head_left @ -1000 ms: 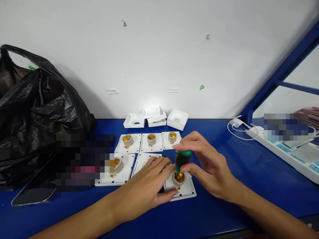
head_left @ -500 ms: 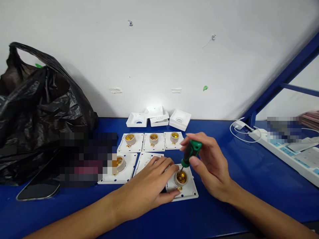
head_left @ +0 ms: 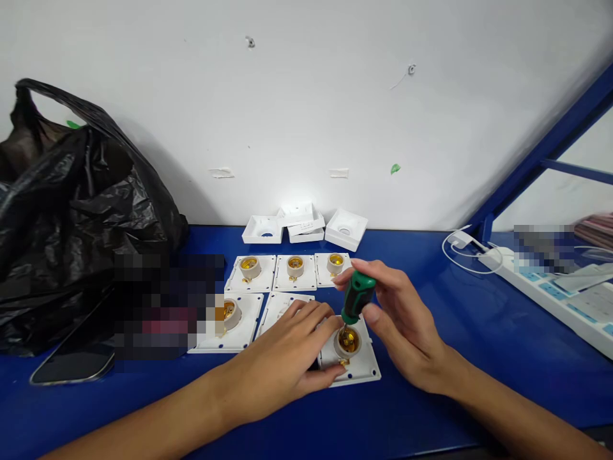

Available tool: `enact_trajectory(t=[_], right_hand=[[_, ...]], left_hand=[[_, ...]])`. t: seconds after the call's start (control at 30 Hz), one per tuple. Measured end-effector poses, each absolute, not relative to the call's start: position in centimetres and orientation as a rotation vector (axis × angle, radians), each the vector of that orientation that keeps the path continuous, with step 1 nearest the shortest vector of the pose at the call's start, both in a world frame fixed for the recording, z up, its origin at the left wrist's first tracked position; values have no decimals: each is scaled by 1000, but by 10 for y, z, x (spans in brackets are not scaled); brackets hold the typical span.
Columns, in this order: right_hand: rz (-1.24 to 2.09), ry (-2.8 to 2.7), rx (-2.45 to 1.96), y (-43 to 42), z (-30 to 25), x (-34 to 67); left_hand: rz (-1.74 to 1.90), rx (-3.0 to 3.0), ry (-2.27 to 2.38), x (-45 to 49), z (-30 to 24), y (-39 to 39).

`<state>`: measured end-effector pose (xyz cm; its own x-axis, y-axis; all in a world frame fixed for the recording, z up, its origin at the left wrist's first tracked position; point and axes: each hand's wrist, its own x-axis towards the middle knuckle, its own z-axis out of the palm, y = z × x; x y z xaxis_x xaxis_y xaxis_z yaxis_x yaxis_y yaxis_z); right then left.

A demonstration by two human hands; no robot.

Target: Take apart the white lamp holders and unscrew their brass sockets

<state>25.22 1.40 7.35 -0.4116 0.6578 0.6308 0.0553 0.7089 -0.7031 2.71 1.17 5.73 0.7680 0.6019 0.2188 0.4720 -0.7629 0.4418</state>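
- Head view: your right hand (head_left: 412,332) has its grip pinched on the screwdriver (head_left: 359,297), whose handle leans right, shaft entering the socket (head_left: 347,345) near the far-left rim.
- Location: the socket sits on the front-right plate (head_left: 366,369), which lies on the blue surface (head_left: 412,415).
- Your left hand (head_left: 292,345) has its grip spread, thumb and forefinger apart at the plate's left side, thumb by the brass tab (head_left: 345,362).
- Slip risk: that lean could let the tip ride out and scrape the socket's inside; its seating is too small to tell.
- Turning risk: no finger bears on the plate's right side, so torque could swing it.
- Injury risk: a slipped tip could strike your left forefinger, close beside the rim.
- Neighbour risk: your other left fingers cover the next plate (head_left: 265,319); pressing harder could shift it.
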Motion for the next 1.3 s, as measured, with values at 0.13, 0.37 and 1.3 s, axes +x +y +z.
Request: enact_trajectory(t=[0.13, 0.37, 1.3], right_hand=[[640, -1857, -574, 13, 69, 251], [551, -1838, -586, 13, 71, 253], [970, -1814, -596, 17, 90, 257]], left_hand=[[486, 2592, 834, 28, 59, 12], [495, 2578, 837, 27, 56, 12], [485, 2555, 825, 26, 59, 13]])
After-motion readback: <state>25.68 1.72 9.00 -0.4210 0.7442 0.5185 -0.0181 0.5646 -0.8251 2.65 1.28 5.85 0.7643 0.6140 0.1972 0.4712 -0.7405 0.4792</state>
